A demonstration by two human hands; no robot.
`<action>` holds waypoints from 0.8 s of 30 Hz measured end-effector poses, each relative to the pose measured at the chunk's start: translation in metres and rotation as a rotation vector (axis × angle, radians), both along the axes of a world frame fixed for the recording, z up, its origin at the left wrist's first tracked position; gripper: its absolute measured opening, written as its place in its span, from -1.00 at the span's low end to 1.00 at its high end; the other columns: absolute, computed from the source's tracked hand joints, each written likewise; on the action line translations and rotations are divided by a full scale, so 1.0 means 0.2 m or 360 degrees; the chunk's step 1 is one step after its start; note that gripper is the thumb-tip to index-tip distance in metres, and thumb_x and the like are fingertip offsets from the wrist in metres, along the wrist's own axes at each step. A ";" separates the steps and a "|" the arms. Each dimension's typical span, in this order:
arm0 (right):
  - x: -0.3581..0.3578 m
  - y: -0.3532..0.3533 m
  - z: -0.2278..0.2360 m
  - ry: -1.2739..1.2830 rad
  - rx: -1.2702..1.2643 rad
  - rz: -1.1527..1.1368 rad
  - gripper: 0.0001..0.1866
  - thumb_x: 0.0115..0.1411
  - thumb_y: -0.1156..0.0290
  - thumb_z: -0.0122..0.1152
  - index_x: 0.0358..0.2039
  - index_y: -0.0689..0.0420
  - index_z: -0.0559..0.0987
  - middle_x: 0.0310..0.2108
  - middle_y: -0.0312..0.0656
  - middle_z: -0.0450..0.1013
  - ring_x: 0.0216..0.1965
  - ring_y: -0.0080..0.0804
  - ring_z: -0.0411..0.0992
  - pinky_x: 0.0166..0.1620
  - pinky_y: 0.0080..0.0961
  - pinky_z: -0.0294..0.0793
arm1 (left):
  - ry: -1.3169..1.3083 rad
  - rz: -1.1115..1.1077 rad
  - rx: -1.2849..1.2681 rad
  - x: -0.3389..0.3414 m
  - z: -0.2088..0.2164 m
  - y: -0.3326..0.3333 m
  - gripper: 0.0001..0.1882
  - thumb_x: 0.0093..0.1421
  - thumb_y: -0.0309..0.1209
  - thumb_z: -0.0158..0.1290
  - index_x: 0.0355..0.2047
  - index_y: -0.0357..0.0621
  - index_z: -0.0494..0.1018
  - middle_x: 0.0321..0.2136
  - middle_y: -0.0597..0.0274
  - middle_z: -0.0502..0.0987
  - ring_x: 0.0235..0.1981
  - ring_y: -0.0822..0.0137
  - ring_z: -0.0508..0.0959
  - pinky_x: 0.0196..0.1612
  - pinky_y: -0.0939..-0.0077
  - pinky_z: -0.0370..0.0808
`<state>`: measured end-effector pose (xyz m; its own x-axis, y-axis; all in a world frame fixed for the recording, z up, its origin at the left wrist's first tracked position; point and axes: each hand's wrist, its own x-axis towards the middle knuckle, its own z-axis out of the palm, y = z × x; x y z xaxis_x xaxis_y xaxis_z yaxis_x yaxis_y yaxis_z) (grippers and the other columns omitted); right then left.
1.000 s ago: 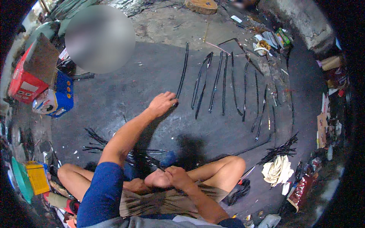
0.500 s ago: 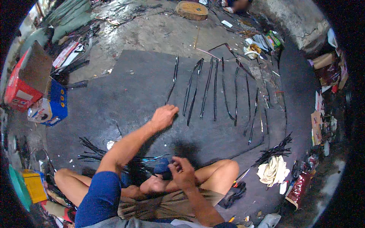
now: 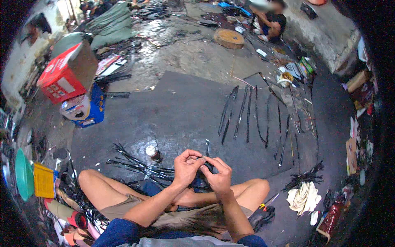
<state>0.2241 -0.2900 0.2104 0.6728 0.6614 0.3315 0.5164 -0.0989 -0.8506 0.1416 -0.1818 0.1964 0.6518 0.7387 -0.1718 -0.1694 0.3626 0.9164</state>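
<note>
My left hand (image 3: 187,168) and my right hand (image 3: 218,174) meet above my crossed legs, both pinching a glossy black strip (image 3: 207,145). One end of the strip sticks up beyond my fingers; the rest is partly hidden by the hands. A loose bundle of black strips (image 3: 142,166) lies to the left, by my knee. Just behind that bundle stands a small jar with a whitish top (image 3: 151,150). Farther off to the right, several long black strips (image 3: 248,115) are spread side by side on the dark floor sheet (image 3: 173,107).
A red box (image 3: 61,76) rests against a blue box (image 3: 97,105) at the left. Beside my right knee are a cream cloth (image 3: 303,198) and another black bundle (image 3: 304,176). A round wooden block (image 3: 228,38) lies farther away. Another person (image 3: 275,22) sits at the back right.
My left hand has come back from the far end strip, which is gone from the row. Both hands are now together on a strip. The view has tilted up and shifted left.
</note>
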 end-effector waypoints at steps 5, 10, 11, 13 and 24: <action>-0.11 0.05 0.08 -0.0171 0.0081 0.0124 -0.71 0.00 0.57 0.48 -0.21 0.28 0.69 -0.38 -0.10 0.58 -0.37 -0.35 0.55 -0.27 -0.50 0.53 | -0.0062 0.0151 0.0039 -0.15 0.04 0.02 -0.86 0.15 -0.62 0.26 -0.30 -0.27 0.52 -0.47 0.30 0.60 -0.47 0.56 0.57 -0.39 0.68 0.52; -0.18 0.10 0.15 -0.0272 0.0083 0.0236 -0.74 0.03 0.48 0.48 -0.21 0.18 0.70 -0.35 -0.13 0.60 -0.35 -0.28 0.59 -0.29 -0.41 0.57 | -0.0084 0.0282 -0.0095 -0.26 0.08 0.04 -0.85 0.18 -0.58 0.24 -0.23 -0.27 0.56 -0.43 0.30 0.62 -0.44 0.54 0.58 -0.33 0.66 0.54; -0.19 0.11 0.18 -0.0282 0.0090 0.0258 -0.75 0.04 0.48 0.48 -0.22 0.17 0.70 -0.36 -0.13 0.60 -0.35 -0.28 0.59 -0.29 -0.41 0.57 | -0.0146 0.0283 -0.0191 -0.28 0.09 0.04 -0.85 0.19 -0.57 0.23 -0.22 -0.26 0.56 -0.41 0.30 0.62 -0.41 0.54 0.59 -0.31 0.66 0.54; -0.21 0.13 0.20 -0.0309 0.0170 0.0277 -0.77 0.05 0.50 0.47 -0.23 0.18 0.70 -0.37 -0.13 0.60 -0.38 -0.28 0.58 -0.31 -0.43 0.57 | -0.0270 0.0282 -0.0380 -0.32 0.12 0.03 -0.85 0.21 -0.55 0.22 -0.19 -0.26 0.58 -0.36 0.29 0.63 -0.37 0.52 0.61 -0.27 0.65 0.55; -0.29 0.19 0.39 -0.0632 0.0290 0.0545 -0.83 0.01 0.59 0.48 -0.34 0.24 0.71 -0.50 -0.14 0.59 -0.52 -0.40 0.55 -0.45 -0.54 0.49 | -0.0404 0.0273 -0.0251 -0.48 0.25 0.14 -0.95 0.22 -0.55 0.22 -0.31 -0.28 0.61 -0.43 0.28 0.61 -0.43 0.49 0.53 -0.31 0.61 0.46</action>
